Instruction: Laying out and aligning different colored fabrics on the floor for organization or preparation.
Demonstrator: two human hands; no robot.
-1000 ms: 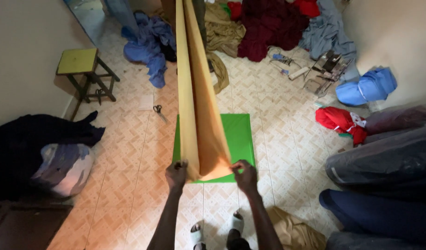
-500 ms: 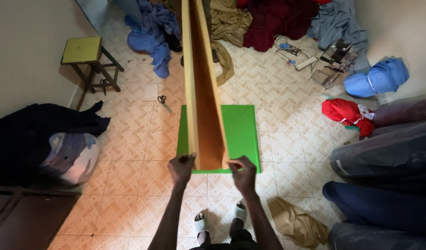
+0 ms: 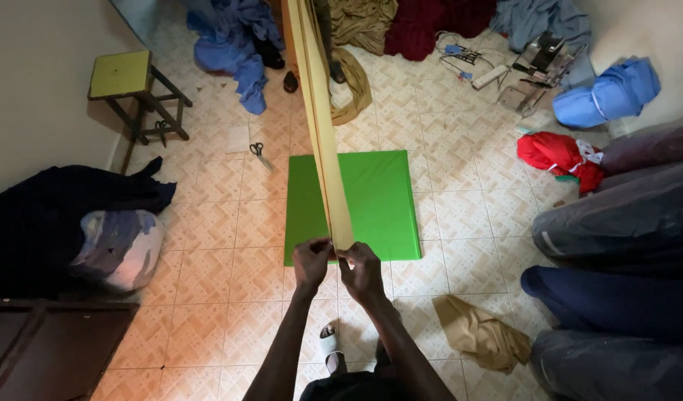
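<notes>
I had both hands up at chest height, close together, each pinched shut on the near end of the long tan cloth (image 3: 328, 156): my left hand (image 3: 311, 261) gripped one corner and my right hand (image 3: 362, 269) the other, the two nearly touching so the layers lay flat against each other. The cloth ran taut away from me, edge-on to the camera, towards a second person whose feet (image 3: 311, 76) showed at the far end. It hung above the green mat (image 3: 378, 200) on the tiled floor (image 3: 207, 223), not touching it. I judged the lengthwise fold as good as made, the halves brought together; shortening it end to end and laying it down looked undone. Scissors (image 3: 260, 153) lay left of the mat, a crumpled tan scrap (image 3: 481, 334) by my right.
</notes>
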